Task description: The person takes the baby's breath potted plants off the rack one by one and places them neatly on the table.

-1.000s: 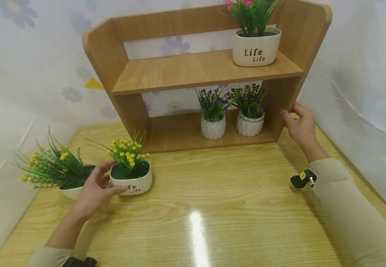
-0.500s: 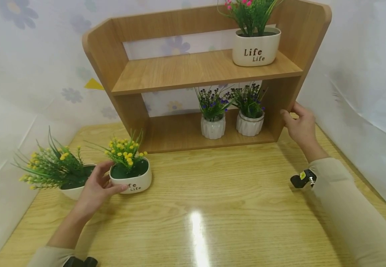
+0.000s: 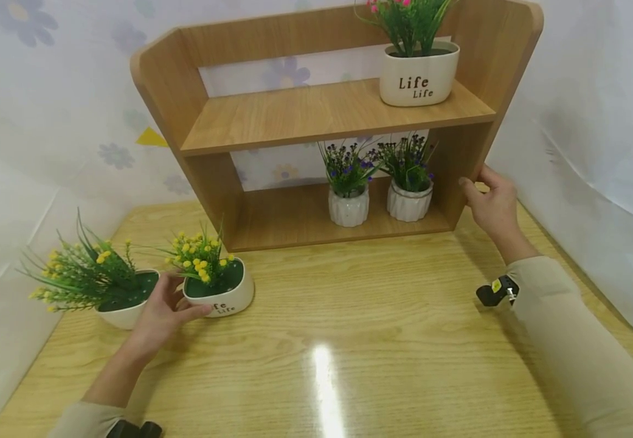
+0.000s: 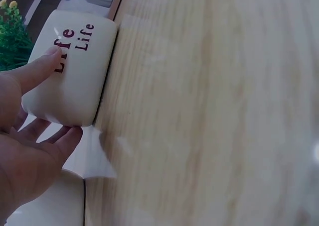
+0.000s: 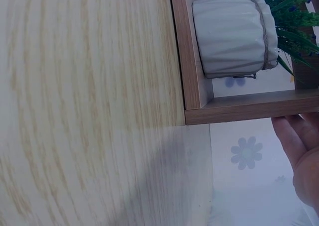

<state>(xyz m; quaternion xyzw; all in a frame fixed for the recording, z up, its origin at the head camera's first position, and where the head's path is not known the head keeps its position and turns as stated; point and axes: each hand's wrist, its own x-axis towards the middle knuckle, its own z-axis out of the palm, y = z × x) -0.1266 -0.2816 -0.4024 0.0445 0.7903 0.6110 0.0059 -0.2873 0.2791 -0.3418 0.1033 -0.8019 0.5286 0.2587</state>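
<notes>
In the head view my left hand (image 3: 160, 313) grips a white oval flower pot (image 3: 234, 298) with "Life" lettering and yellow flowers. The thumb (image 4: 42, 69) presses on the lettered front, and the other fingers bend round the pot's left end. Its base is right at the tabletop, in front of the shelf's left end. Just left of this hand stands a second white pot (image 3: 121, 317) with yellow flowers. At the far right my right hand (image 3: 494, 204) holds the side panel of the wooden shelf (image 3: 294, 131), thumb at the front edge, other fingers on the outer side.
A white "Life" pot (image 3: 420, 76) with pink flowers stands on the upper shelf, at the right. Below it, two small ribbed white pots (image 3: 349, 210) with purple flowers stand side by side. Floral-patterned sheeting (image 3: 75, 91) lines the back of the wood-grain table (image 3: 382, 340).
The pot in my left hand has shifted slightly to the right and turned a little, its flowers now leaning more to the left. My right hand keeps its place on the shelf.
</notes>
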